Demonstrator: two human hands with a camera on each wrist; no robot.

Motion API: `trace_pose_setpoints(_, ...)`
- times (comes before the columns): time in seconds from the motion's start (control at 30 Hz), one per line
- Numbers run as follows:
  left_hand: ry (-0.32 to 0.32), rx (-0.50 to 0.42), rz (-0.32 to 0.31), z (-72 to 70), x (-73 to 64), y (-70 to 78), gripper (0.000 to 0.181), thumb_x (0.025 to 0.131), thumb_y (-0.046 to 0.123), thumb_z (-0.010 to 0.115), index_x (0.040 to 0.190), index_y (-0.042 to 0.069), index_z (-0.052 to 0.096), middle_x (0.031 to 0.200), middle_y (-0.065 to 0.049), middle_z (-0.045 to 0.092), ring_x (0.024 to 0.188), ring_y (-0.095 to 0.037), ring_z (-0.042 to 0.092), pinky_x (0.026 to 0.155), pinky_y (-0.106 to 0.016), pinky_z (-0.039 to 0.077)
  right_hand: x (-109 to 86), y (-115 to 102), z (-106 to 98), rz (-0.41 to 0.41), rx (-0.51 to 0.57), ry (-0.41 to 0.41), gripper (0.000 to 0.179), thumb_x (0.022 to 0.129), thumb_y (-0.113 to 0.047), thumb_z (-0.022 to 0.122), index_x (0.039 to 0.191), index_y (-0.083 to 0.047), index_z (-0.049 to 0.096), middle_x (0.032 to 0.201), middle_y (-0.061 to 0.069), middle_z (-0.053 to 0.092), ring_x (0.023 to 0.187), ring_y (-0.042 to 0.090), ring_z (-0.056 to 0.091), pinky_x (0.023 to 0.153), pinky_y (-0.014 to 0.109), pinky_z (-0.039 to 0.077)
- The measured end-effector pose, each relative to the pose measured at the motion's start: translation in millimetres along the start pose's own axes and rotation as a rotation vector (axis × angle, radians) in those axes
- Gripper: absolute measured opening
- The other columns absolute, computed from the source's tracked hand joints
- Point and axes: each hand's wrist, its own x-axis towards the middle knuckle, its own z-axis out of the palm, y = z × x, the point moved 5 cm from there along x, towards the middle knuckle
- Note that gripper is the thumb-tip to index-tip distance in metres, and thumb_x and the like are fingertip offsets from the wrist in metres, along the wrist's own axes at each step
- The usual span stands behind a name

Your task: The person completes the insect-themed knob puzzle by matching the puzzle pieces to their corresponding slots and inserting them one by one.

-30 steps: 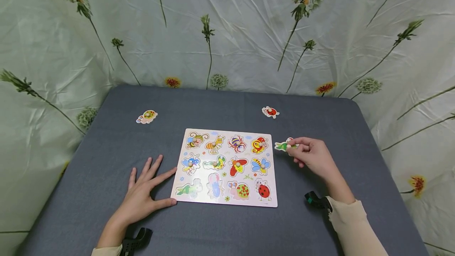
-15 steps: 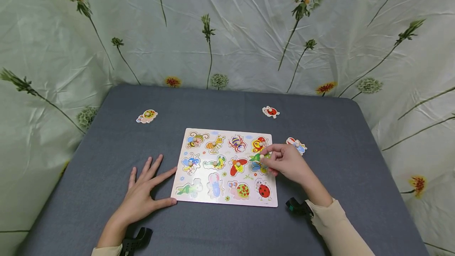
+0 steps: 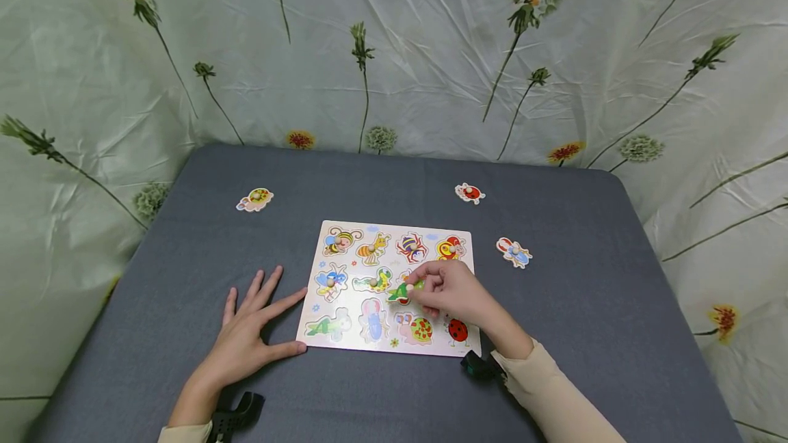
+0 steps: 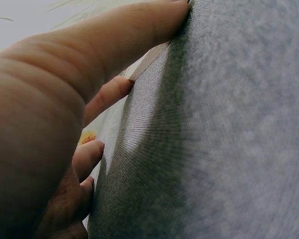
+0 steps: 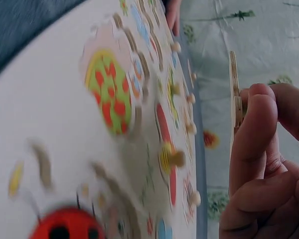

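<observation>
Between thumb and fingers my right hand (image 3: 452, 289) pinches the knob of a green grasshopper-like puzzle piece (image 3: 399, 294), held above the middle of the puzzle board (image 3: 389, 346). In the right wrist view that piece (image 5: 233, 74) appears edge-on, clear of the board. My left hand (image 3: 249, 333) lies spread on the table, thumb and index fingertip touching the board's left edge. Knobbed insects fill the board's upper two rows. Along the bottom row are knobless pictures: a green insect (image 3: 328, 325), a blue beetle (image 3: 372, 320), a snail (image 3: 414, 329) and a partly covered ladybug (image 3: 457, 331).
Loose on the grey table (image 3: 369, 395) lie a snail piece (image 3: 255, 199) at back left, a ladybug piece (image 3: 470, 193) behind the board, and a blue beetle piece (image 3: 514, 252) to its right. A flowered curtain (image 3: 425, 53) hangs behind the table.
My right hand has lifted the green piece from beside the blue beetle piece and carried it left over the board. The left hand keeps its place at the board's edge.
</observation>
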Motion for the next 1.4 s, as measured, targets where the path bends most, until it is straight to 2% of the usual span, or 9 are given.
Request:
trace_pose_setpoints(0.1,0.001,0.001,0.003,0.3,-0.3,-0.2,0.092,0.076,0.062,0.091,0.157,0.036,0.057,0.181,-0.011,0.018,0.168,-0.047,0.004,0.125,-0.077,-0.012,4.2,-2,12,0.002,0.015,-0.031,0.012,0.095,-0.012,0.079,0.103,-0.004,0.075,0.059,0.003,0.061,0.052,0.015,0.058,0.048,0.021,0.039)
trace_pose_setpoints(0.2,0.0,-0.003,0.004,0.3,-0.5,-0.2,0.092,0.076,0.062,0.091,0.157,0.036,0.057,0.182,-0.011,0.018,0.168,-0.047,0.004,0.125,-0.077,-0.012,8.5,-4,23,0.009,0.019,-0.06,0.01,0.094,-0.012,0.079,0.102,-0.006,0.076,0.059,0.003,0.062,0.051,0.015,0.057,0.05,0.02,0.041)
trace_pose_setpoints(0.53,-0.006,-0.01,0.003,-0.3,-0.1,-0.7,0.091,0.077,0.063,0.09,0.158,0.037,0.056,0.182,-0.01,0.017,0.168,-0.046,0.003,0.125,-0.077,-0.013,22.1,-15,57,-0.034,-0.032,-0.141,0.006,0.095,-0.014,0.079,0.1,-0.012,0.077,0.056,-0.005,0.058,0.047,0.009,0.056,0.048,0.02,0.037)
trace_pose_setpoints(0.73,-0.009,-0.006,0.005,-0.2,0.3,-0.7,0.091,0.077,0.062,0.09,0.158,0.036,0.057,0.182,-0.011,0.017,0.168,-0.047,0.004,0.125,-0.078,-0.013,28.5,-20,74,-0.033,-0.079,-0.134,0.004,0.094,-0.017,0.08,0.097,-0.018,0.077,0.055,-0.007,0.06,0.046,0.008,0.057,0.053,0.021,0.04)
trace_pose_setpoints(0.93,-0.008,0.002,0.006,-0.4,0.2,-0.4,0.09,0.078,0.061,0.09,0.157,0.035,0.057,0.181,-0.013,0.018,0.168,-0.048,0.004,0.124,-0.079,-0.011,32.4,-23,90,-0.004,-0.081,-0.146,0.004,0.095,-0.017,0.08,0.097,-0.015,0.077,0.055,-0.007,0.062,0.045,0.008,0.056,0.046,0.02,0.034)
trace_pose_setpoints(1.07,-0.012,0.001,0.002,-1.2,0.2,0.2,0.09,0.078,0.062,0.09,0.157,0.035,0.057,0.181,-0.013,0.018,0.168,-0.047,0.004,0.124,-0.078,-0.012,34.3,-25,100,0.001,-0.097,-0.151,0.003,0.095,-0.016,0.08,0.095,-0.015,0.077,0.052,-0.008,0.06,0.043,0.006,0.056,0.048,0.02,0.033)
trace_pose_setpoints(1.2,-0.013,-0.003,0.004,-2.1,-0.1,0.7,0.09,0.078,0.061,0.09,0.158,0.035,0.057,0.181,-0.013,0.018,0.168,-0.047,0.003,0.124,-0.078,-0.012,36.3,-28,108,-0.013,-0.131,-0.142,0.005,0.093,-0.013,0.079,0.091,-0.018,0.076,0.049,-0.011,0.057,0.04,0.003,0.053,0.05,0.019,0.033)
trace_pose_setpoints(1.4,-0.013,0.001,0.006,-3.2,0.3,1.5,0.089,0.078,0.061,0.09,0.157,0.035,0.057,0.181,-0.014,0.018,0.168,-0.048,0.004,0.124,-0.079,-0.011,37.1,-31,117,0.004,-0.17,-0.108,0.01,0.091,-0.01,0.077,0.087,-0.019,0.075,0.046,-0.013,0.054,0.038,0.0,0.05,0.045,0.017,0.032)
